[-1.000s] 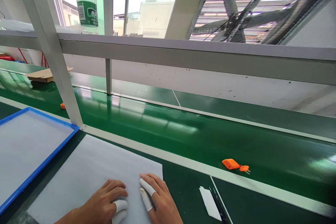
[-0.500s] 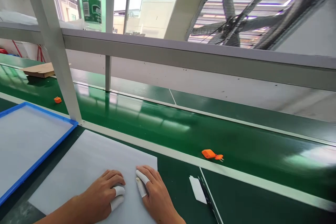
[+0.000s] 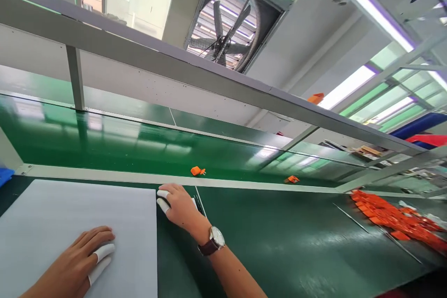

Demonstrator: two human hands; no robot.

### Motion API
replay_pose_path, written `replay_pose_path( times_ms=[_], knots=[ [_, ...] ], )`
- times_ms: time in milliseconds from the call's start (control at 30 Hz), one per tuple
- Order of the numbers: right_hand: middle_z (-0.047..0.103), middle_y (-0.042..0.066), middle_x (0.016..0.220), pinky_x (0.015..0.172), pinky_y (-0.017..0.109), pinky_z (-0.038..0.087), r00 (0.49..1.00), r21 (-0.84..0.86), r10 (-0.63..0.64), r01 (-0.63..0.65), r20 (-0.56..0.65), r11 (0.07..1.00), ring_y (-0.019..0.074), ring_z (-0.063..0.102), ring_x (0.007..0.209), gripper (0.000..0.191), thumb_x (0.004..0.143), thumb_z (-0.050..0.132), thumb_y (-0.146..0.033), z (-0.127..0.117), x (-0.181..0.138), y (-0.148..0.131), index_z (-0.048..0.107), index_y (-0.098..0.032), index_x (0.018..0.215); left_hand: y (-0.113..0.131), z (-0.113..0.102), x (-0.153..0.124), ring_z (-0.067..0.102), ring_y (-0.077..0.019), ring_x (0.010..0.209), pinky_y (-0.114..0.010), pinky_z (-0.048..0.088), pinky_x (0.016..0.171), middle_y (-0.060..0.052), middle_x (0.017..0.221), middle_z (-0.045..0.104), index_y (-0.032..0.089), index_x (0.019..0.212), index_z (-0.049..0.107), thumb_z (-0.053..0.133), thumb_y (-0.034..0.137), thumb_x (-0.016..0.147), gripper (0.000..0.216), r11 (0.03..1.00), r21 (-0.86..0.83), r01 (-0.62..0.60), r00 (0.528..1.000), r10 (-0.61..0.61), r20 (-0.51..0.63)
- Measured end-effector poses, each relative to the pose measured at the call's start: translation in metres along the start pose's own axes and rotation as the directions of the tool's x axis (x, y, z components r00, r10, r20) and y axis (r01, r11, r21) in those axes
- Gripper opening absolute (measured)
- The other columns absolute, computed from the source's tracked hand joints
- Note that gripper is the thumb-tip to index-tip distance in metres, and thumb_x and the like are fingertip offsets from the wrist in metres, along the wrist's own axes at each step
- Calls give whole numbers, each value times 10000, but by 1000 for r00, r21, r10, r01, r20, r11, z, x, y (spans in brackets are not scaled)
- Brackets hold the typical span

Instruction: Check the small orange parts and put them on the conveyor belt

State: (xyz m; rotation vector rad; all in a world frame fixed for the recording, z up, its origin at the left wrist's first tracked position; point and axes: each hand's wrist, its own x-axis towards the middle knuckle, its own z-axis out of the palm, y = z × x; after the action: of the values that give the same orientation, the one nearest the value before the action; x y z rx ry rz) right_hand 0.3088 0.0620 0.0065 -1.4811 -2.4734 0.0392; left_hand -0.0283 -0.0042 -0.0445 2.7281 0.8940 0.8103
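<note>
A large white sheet point(image 3: 132, 223) lies flat on the dark green worktop. My left hand point(image 3: 92, 253) rests on it, fingers stretched out, white finger cots on the thumb and index finger. Just past the sheet's right edge, near its far corner, is my right hand point(image 3: 179, 207), with matching finger cots and a wristwatch point(image 3: 215, 238). Its fingers are bent and apart, and I see nothing held in them. A thin white piece point(image 3: 194, 202), beside dark slender items, is mostly hidden behind this hand.
Beyond a pale rail runs a glossy green belt point(image 3: 139, 149) carrying small orange pieces point(image 3: 196, 171). A heap of orange pieces point(image 3: 394, 214) lies far right, near thin metal rods point(image 3: 351, 218). A grey beam point(image 3: 195, 63) crosses above. A blue frame corner point(image 3: 5, 175) shows at left.
The view has swung right, bringing the orange heap into sight. My right hand has left the sheet and moved past its right edge. My left hand stays on the sheet.
</note>
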Motion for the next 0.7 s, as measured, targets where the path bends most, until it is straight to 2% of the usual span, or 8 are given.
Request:
replay_pose_path(
  times_ms=[100,200,267,367,467,533,633,700],
  knots=[
    [550,155,1430,1123,450,354,983,-89,185,-186,-16,979,276,457,1312,484,861,529,-27,-16,8,58,581,-124,1332,1,2,-1,605,-243,1258,-347,547,1023,-9,1291,697,282,888,753,550,89,843,283,1000,3,7,1000,-6,-13],
    [511,189,1459,1088,465,359,942,-159,336,-332,3,930,317,403,1342,615,792,499,48,-24,14,108,532,-98,1389,1,3,0,619,-229,1241,-320,553,1005,2,1283,703,298,890,757,556,109,855,278,1000,-11,9,1000,-9,-26],
    [537,182,1436,1077,442,357,922,-183,385,-372,39,910,316,403,1339,641,774,497,59,-25,18,129,534,-105,1392,1,3,1,631,-211,1224,-292,554,997,6,1275,708,307,925,757,565,117,869,275,1000,-22,4,999,-5,-39],
    [610,172,1346,1044,391,378,907,-192,409,-385,103,903,293,473,1288,599,782,509,40,-26,26,141,577,-114,1357,0,3,2,641,-199,1212,-270,556,990,7,1254,717,313,954,755,577,124,885,268,999,-39,-2,999,0,-52],
    [664,173,1235,976,352,422,903,-185,399,-370,157,910,273,589,1153,503,795,543,2,-33,35,136,641,-114,1275,1,3,4,635,-202,1222,-276,557,998,5,1247,717,312,996,749,563,107,896,295,998,-60,20,999,-23,-49],
    [688,164,1172,920,336,449,911,-170,370,-342,182,924,265,636,1066,452,801,563,-28,-40,39,121,659,-115,1234,6,1,5,628,-208,1233,-288,551,1014,-1,1249,713,310,1042,739,554,97,901,316,994,-97,52,997,-57,-54],
    [702,122,1153,847,298,474,941,-103,263,-246,213,964,235,661,1008,464,831,551,-65,-43,40,74,607,-153,1283,18,-5,9,637,-223,1212,-315,553,1017,-24,1292,684,303,1168,689,566,145,916,323,959,-228,166,982,-183,-53],
    [696,80,1177,817,280,481,961,-31,146,-142,236,989,210,667,984,513,840,547,-79,-39,37,29,556,-215,1334,28,-11,12,685,-208,1087,-308,595,927,-47,1298,667,303,1310,597,568,222,940,380,875,-353,332,936,-352,6]
  ],
)
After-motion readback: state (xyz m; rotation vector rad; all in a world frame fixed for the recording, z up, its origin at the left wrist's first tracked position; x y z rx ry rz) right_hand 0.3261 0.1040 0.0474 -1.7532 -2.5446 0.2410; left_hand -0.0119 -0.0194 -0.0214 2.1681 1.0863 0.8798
